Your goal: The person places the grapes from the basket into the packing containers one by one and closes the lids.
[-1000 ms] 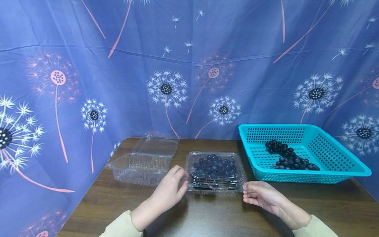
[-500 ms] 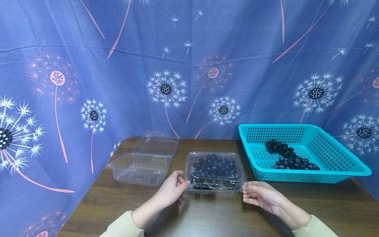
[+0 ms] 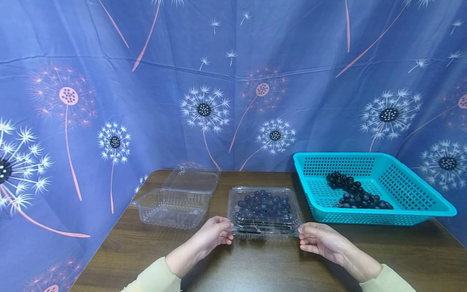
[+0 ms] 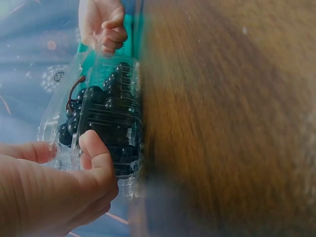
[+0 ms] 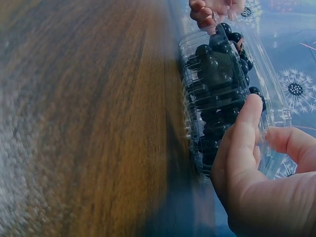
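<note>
A clear plastic clamshell container (image 3: 265,211) packed with dark grapes (image 4: 116,91) sits mid-table, its lid lying over the fruit. At its front left corner my left hand (image 3: 211,237) pinches the rim between thumb and fingers. My right hand (image 3: 328,243) pinches the front right corner the same way. In the right wrist view the thumb and index finger (image 5: 244,133) of that hand lie on either side of the rim. A brown stem (image 4: 73,94) shows inside the container in the left wrist view.
A second clear clamshell (image 3: 173,209) stands at the left with its lid (image 3: 191,180) folded back. To the right is a turquoise basket (image 3: 379,217) with bunches of dark grapes (image 3: 365,200). A blue dandelion-print cloth (image 3: 233,81) hangs behind the wooden table (image 3: 266,267).
My left hand has come down from the container's left side to its front left corner and now pinches the rim there. The right hand keeps its hold at the right corner.
</note>
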{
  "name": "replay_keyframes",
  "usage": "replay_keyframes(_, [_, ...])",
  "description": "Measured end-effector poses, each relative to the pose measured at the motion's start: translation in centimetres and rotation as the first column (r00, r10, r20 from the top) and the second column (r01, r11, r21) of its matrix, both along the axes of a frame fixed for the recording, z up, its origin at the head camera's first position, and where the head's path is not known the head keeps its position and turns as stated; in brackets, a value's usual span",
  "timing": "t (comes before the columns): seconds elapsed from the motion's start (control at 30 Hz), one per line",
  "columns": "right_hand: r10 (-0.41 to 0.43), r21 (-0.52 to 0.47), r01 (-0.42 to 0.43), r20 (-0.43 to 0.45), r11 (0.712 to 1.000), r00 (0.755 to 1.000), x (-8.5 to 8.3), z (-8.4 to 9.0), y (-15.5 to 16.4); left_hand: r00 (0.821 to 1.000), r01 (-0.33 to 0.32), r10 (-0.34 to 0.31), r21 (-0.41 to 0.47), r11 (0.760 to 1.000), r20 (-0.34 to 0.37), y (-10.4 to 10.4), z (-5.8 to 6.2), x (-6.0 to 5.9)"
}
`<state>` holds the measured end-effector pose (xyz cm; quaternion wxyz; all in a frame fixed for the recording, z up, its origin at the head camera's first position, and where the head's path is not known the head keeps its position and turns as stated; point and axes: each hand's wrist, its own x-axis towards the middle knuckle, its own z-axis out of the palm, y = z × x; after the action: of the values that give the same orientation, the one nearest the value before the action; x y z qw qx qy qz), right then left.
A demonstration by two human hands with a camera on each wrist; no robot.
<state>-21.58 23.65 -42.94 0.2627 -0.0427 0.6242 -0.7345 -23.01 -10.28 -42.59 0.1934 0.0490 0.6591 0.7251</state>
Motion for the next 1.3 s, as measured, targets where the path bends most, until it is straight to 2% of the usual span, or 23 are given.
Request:
replay_keyframes(0.2, [-0.010,0.012,0.010,0.006,1.000,1.000,0.01,0.02,-0.01,1.000,0.008,-0.008,0.037,0.999,-0.001,0.01,-0.14,0.07])
replay_keyframes(0.5, [0.005,0.009,-0.005,0.003,1.000,1.000,-0.18,0.09,0.03,1.000,-0.028,0.028,0.053,0.998,0.000,0.17,-0.35,-0.12])
replay_keyframes(0.87, [-0.024,0.029,0.024,-0.017,0.999,1.000,-0.12,0.30,0.01,0.998,-0.060,0.060,0.058,0.996,0.003,0.21,-0.30,-0.18])
replay_keyframes(1.3, [-0.026,0.056,0.028,-0.034,0.998,0.999,-0.18,0.06,-0.06,0.998,-0.067,0.067,0.059,0.996,0.002,0.34,-0.75,-0.36])
